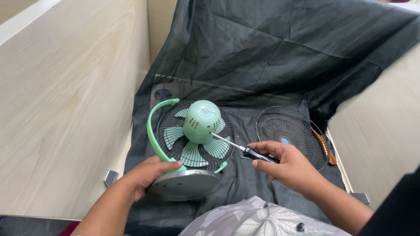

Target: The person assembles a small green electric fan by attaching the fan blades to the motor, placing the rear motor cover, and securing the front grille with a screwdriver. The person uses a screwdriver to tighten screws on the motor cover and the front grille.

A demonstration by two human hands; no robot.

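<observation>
1. Head view looked down on a small green fan (pixel 192 140) lying face-down on black cloth (pixel 271 57) over the bench, its round grey base (pixel 186 183) nearest the person.
2. The left hand (pixel 146 177) was curled around the base rim, fingers closed on it.
3. The right hand (pixel 284 164) was closed on a screwdriver (pixel 238 146), whose tip touched the green motor housing (pixel 201 121), probably at a screw, though that was too small to tell.
4. A detached wire grille (pixel 288 131) lay just right of the fan.
5. The fan looked light, its plastic stiff but crackable and its blades thin; the solid base seemed the soundest place to hold.
</observation>
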